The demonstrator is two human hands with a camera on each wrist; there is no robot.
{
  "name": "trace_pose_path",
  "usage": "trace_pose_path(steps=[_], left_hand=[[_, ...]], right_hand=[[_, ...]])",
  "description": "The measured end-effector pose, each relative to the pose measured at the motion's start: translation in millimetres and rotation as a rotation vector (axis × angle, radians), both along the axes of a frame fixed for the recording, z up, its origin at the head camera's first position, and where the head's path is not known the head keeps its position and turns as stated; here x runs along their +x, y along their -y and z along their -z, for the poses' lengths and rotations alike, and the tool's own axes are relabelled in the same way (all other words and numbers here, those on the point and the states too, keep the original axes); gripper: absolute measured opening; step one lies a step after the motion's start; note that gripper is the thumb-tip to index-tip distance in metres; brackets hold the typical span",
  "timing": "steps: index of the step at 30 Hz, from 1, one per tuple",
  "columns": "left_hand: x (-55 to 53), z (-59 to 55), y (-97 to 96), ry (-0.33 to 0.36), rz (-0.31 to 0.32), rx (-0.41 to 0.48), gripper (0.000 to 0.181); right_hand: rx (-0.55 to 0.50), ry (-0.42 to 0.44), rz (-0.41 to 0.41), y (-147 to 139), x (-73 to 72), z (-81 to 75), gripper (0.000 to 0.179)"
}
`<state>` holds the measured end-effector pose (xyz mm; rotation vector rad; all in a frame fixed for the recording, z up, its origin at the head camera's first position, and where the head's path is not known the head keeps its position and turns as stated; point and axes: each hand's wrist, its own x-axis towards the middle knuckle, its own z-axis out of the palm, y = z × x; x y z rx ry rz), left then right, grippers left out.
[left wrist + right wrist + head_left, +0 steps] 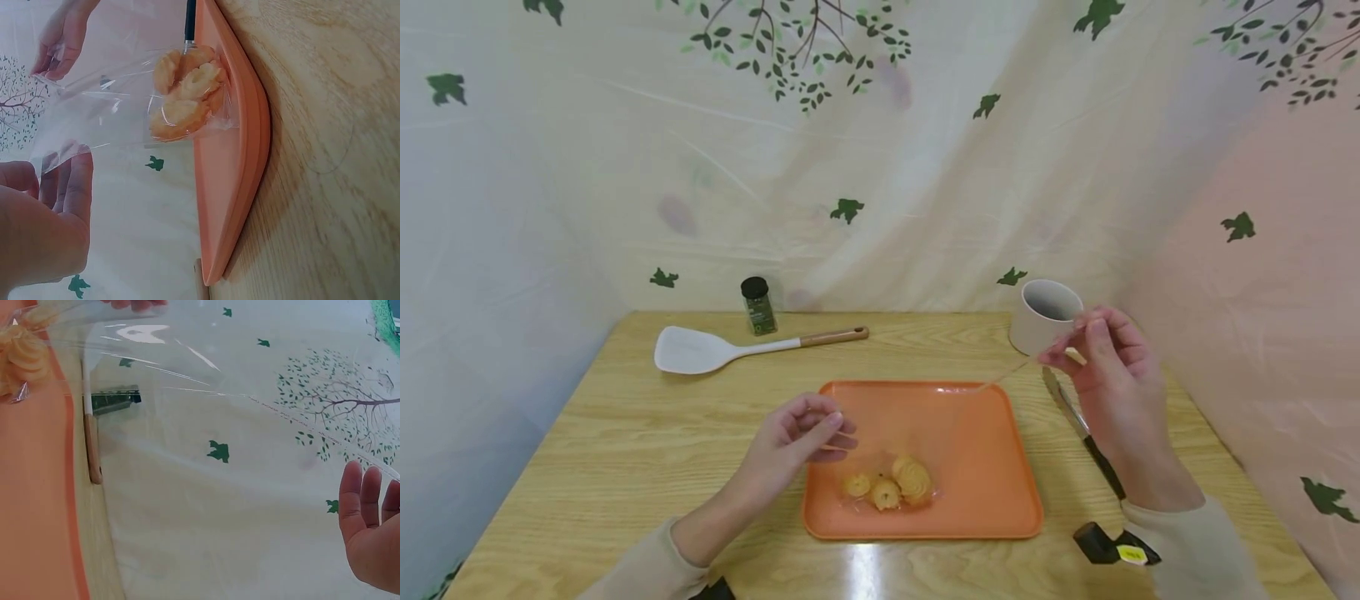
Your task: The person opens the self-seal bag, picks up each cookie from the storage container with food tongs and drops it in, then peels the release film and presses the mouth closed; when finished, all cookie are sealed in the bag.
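Note:
A clear plastic bag with several piped, golden cookies in its bottom stands on an orange tray. My left hand holds the bag's upper edge, its fingers partly seen through the film. Up and to the right of the tray, my right hand pinches the end of a thin clear strip that runs taut to the bag. Whether this strip is a separate piece or the bag's drawn-out edge, I cannot tell. The cookies rest low in the bag, near the tray's front.
A white spatula with a wooden handle lies at the back left, before a dark-lidded spice jar. Behind my right hand stands a white cup. A black-handled knife lies right of the tray, partly under the right forearm.

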<state>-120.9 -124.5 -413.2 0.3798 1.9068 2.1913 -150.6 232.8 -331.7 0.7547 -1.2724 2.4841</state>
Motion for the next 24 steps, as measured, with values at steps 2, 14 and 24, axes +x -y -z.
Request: trace_pose_path(steps=[2,14,24], left_hand=[[0.3,-0.4,-0.1,0.002,-0.002,0.003,0.025],[-0.4,3.7,5.3,0.018,-0.035,-0.03,0.034],[-1.7,3.5,6.9,0.055,-0.055,-0.047,0.035]], right_hand=[[-0.017,-0.008,-0.02,-2.4,-0.4,-0.1,0.019],[0.039,0.03,0.046,-29.3,3.8,-3.2,0.015],[0.762,0.101,0.102,-69.2,10.1,36.8,0.015]])
